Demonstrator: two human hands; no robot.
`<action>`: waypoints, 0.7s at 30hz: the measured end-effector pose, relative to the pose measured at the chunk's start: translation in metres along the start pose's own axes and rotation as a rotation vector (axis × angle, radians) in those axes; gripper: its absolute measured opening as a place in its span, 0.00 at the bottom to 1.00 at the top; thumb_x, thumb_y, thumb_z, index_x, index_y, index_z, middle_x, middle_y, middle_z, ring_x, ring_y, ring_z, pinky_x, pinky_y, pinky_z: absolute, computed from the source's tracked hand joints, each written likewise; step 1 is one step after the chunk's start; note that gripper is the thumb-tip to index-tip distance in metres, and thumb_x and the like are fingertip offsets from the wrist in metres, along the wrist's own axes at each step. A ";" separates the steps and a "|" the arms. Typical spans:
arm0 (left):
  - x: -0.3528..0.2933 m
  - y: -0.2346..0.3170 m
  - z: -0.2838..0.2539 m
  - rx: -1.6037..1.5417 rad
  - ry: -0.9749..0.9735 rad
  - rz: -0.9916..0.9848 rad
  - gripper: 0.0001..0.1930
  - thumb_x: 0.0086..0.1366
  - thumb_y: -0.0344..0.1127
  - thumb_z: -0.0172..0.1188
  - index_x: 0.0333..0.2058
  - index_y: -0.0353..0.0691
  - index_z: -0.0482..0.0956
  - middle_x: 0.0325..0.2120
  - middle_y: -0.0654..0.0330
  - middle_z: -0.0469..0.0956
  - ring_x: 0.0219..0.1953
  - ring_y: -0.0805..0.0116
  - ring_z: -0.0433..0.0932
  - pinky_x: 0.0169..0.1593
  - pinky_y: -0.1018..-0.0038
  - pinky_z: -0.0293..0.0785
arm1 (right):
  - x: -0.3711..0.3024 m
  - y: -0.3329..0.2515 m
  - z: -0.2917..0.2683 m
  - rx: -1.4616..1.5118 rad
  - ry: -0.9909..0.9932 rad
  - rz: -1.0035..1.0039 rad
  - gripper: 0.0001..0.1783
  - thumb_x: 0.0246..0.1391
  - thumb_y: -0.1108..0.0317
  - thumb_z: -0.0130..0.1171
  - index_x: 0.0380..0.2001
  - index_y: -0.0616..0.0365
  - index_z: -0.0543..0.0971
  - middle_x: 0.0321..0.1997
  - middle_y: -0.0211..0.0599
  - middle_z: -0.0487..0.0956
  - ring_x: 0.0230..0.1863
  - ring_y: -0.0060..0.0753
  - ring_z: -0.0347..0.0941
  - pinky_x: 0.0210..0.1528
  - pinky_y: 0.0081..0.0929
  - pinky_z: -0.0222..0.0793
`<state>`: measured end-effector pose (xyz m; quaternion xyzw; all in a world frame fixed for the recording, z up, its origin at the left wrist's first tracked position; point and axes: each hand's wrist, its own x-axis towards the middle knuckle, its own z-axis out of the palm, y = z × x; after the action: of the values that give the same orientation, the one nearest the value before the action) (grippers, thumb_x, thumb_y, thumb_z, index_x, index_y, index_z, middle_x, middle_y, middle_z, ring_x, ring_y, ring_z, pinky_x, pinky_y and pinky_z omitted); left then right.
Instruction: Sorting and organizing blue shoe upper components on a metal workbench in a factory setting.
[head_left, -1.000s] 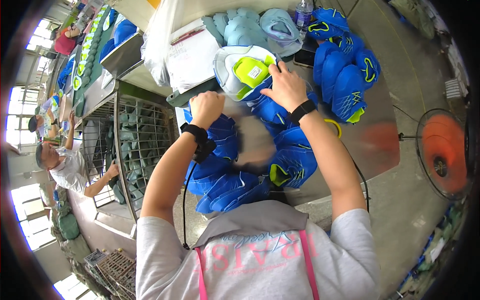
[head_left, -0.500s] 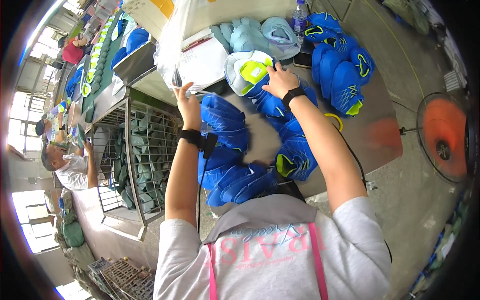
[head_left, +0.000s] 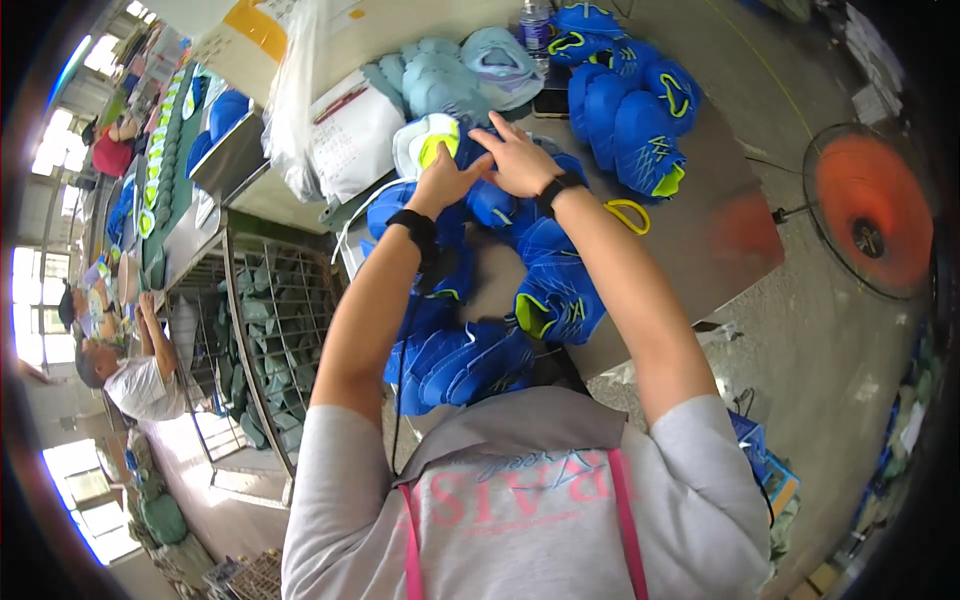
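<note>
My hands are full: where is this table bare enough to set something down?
The widest bare patch of table lies right of the yellow loop, below the upper-right shoes. A smaller one is mid-table, ringed by the nearer shoes. It's crowded around the left hand and right hand, and at the back by the bottle and phone.

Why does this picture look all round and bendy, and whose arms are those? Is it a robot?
No robot here: those are a person's own bare arms. A wide fisheye camera on their head looks down, and its lens makes straight edges bend.

The left hand and right hand are close together at a white and lime shoe piece. The fingers overlap it, so I can't tell how firmly each hand holds it.

On the table are piles of blue shoe pieces, pale blue-green pieces, a bottle and a yellow loop. An orange fan stands to the right.
</note>
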<state>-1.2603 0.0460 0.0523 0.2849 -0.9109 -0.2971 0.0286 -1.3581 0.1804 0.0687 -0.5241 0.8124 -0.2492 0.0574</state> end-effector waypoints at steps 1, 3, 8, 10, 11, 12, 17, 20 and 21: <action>0.004 0.001 0.013 0.035 0.040 0.007 0.56 0.46 0.69 0.54 0.52 0.15 0.50 0.46 0.32 0.66 0.51 0.44 0.67 0.53 0.66 0.63 | -0.016 0.007 -0.006 0.006 0.188 -0.057 0.34 0.40 0.67 0.62 0.54 0.50 0.63 0.62 0.46 0.55 0.58 0.55 0.58 0.56 0.42 0.59; 0.016 -0.024 0.012 -0.078 -0.133 -0.147 0.58 0.44 0.71 0.53 0.52 0.14 0.50 0.47 0.34 0.66 0.51 0.45 0.67 0.53 0.66 0.63 | -0.064 -0.004 -0.046 0.079 0.450 -0.115 0.32 0.39 0.66 0.63 0.51 0.59 0.65 0.58 0.47 0.61 0.57 0.51 0.59 0.57 0.39 0.57; 0.026 0.038 0.029 -0.009 -0.219 -0.173 0.63 0.41 0.74 0.54 0.54 0.14 0.45 0.46 0.33 0.66 0.50 0.46 0.68 0.52 0.67 0.64 | -0.277 0.038 0.018 0.385 0.298 0.522 0.55 0.28 0.58 0.71 0.58 0.62 0.51 0.55 0.57 0.60 0.56 0.56 0.57 0.57 0.42 0.54; 0.028 0.032 0.038 0.036 0.003 -0.128 0.65 0.39 0.73 0.56 0.53 0.13 0.42 0.44 0.32 0.68 0.49 0.45 0.69 0.50 0.67 0.66 | -0.289 0.037 0.054 0.509 0.276 0.506 0.61 0.25 0.57 0.73 0.60 0.62 0.47 0.55 0.59 0.59 0.56 0.58 0.56 0.57 0.44 0.52; 0.032 0.028 0.040 0.039 -0.005 -0.135 0.65 0.39 0.73 0.56 0.53 0.13 0.42 0.44 0.32 0.68 0.49 0.45 0.69 0.50 0.67 0.66 | -0.275 0.023 0.063 0.446 0.257 0.561 0.63 0.23 0.58 0.74 0.61 0.61 0.45 0.56 0.59 0.57 0.57 0.58 0.54 0.58 0.44 0.51; 0.034 0.026 0.043 0.012 -0.019 -0.154 0.64 0.39 0.72 0.57 0.53 0.13 0.44 0.44 0.32 0.68 0.49 0.46 0.69 0.50 0.67 0.66 | -0.266 0.012 0.069 0.384 0.235 0.621 0.65 0.22 0.58 0.74 0.61 0.60 0.43 0.57 0.60 0.56 0.58 0.59 0.52 0.58 0.45 0.50; 0.026 0.036 0.056 0.103 0.037 -0.221 0.48 0.41 0.60 0.63 0.47 0.20 0.58 0.41 0.36 0.70 0.46 0.46 0.71 0.48 0.67 0.67 | -0.222 0.031 0.067 0.370 0.338 0.592 0.66 0.21 0.60 0.75 0.61 0.58 0.42 0.59 0.58 0.52 0.59 0.59 0.50 0.60 0.45 0.49; 0.028 0.022 0.065 -0.142 0.027 -0.208 0.40 0.41 0.50 0.66 0.45 0.24 0.62 0.40 0.41 0.72 0.43 0.51 0.73 0.45 0.67 0.70 | -0.219 0.047 0.060 0.525 0.388 0.522 0.67 0.20 0.60 0.75 0.62 0.57 0.42 0.59 0.57 0.51 0.59 0.57 0.50 0.60 0.44 0.49; 0.027 0.020 0.067 -0.283 -0.006 -0.182 0.38 0.41 0.47 0.66 0.44 0.24 0.63 0.39 0.43 0.73 0.42 0.54 0.74 0.44 0.68 0.70 | -0.220 0.055 0.060 0.650 0.413 0.461 0.68 0.19 0.61 0.75 0.62 0.57 0.41 0.60 0.56 0.50 0.59 0.56 0.50 0.60 0.44 0.49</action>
<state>-1.3077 0.0805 0.0053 0.3585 -0.8304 -0.4248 0.0387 -1.2842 0.3714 -0.0454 -0.2233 0.7819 -0.5716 0.1098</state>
